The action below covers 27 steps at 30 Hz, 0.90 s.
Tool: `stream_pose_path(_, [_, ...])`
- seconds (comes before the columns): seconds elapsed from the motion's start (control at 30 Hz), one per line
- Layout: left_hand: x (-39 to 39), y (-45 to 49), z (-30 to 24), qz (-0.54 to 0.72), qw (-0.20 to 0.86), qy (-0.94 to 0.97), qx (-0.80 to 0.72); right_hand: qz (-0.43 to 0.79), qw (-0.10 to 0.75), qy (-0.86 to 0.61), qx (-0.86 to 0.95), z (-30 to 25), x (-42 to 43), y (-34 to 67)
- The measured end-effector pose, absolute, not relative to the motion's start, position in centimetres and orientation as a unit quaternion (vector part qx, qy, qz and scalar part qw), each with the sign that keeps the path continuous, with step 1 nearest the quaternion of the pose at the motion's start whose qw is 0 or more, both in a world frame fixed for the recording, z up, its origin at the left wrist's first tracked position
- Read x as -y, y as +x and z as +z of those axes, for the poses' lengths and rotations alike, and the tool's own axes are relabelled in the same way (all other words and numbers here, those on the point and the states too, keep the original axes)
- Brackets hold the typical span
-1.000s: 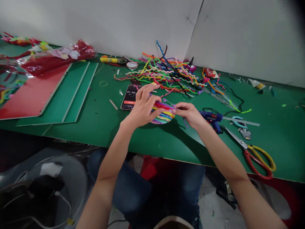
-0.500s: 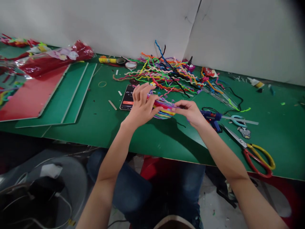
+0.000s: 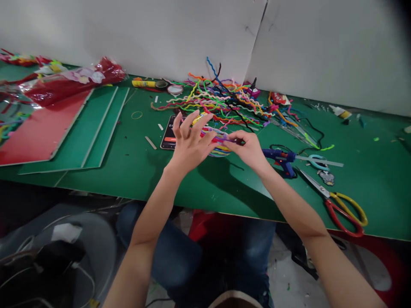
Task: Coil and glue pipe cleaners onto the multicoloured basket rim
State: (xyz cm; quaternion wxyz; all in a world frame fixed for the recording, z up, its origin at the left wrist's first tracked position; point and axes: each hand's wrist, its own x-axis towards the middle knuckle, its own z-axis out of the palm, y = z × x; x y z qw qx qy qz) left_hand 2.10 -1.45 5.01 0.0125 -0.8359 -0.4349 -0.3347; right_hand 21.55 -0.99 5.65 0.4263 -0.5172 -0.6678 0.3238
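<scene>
A small bowl-shaped piece wound from striped pipe cleaners (image 3: 219,149) hangs just above the green table (image 3: 224,188). My left hand (image 3: 189,143) grips its left side with thumb and fingers, the other fingers spread upward. My right hand (image 3: 247,149) pinches a purple pipe cleaner (image 3: 221,137) at the piece's right rim. Both hands nearly meet over the piece, hiding most of it. A phone with a running timer (image 3: 169,134) lies partly under my left hand.
A tangle of loose coloured pipe cleaners (image 3: 224,100) lies behind the hands by the white wall. A blue glue gun (image 3: 279,157), teal scissors (image 3: 317,162) and red-and-yellow scissors (image 3: 343,207) lie to the right. Red and green boards (image 3: 64,124) and a cellophane packet (image 3: 70,79) sit at left.
Both hands have closed in over the wound piece and tilted it, so less of it shows. My right hand has shifted left toward my left hand, drawing the purple strand along the rim.
</scene>
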Motion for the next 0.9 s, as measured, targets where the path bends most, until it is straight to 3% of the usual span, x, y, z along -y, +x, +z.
stream_pose_path(0.37, [1.0,1.8,4.7,-0.339,0.046,-0.843,0.415,0.265,0.391,-0.536,0.7,5.9,0.9,21.3])
stream_pose_path(0.9, [0.7,1.1,5.2,-0.307,0.014,-0.869,0.388,0.27,0.366,-0.546,0.704,5.9,0.5,20.7])
